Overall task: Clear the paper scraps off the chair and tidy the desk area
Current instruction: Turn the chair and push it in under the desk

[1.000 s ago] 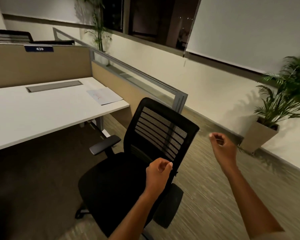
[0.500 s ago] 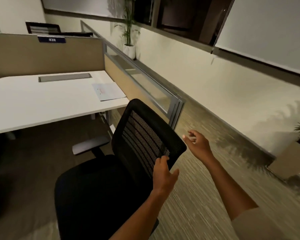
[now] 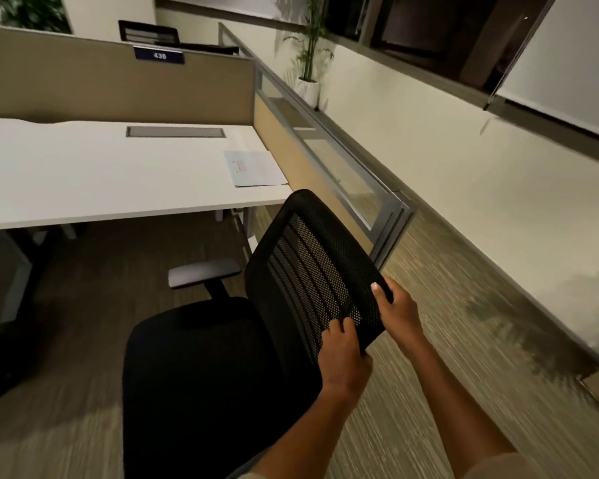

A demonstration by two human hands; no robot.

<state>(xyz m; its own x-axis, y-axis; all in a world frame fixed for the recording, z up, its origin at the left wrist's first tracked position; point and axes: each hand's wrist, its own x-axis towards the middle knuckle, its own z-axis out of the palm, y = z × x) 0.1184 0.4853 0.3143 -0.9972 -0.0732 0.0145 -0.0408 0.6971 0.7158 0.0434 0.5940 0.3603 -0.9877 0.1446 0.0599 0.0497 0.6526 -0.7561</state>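
We had both hands curled on the near top corner of the black mesh-backed office chair (image 3: 312, 271): left hand (image 3: 343, 357) gripping the edge, right hand (image 3: 400, 314) wrapped behind it. Seat looked scrap-free. Best to push evenly, wheeling it under the white rectangular desk (image 3: 101, 178), clear of the grey armrest (image 3: 203, 273).

A white desk (image 3: 83, 181) carries a paper sheet (image 3: 255, 167) near its right corner.
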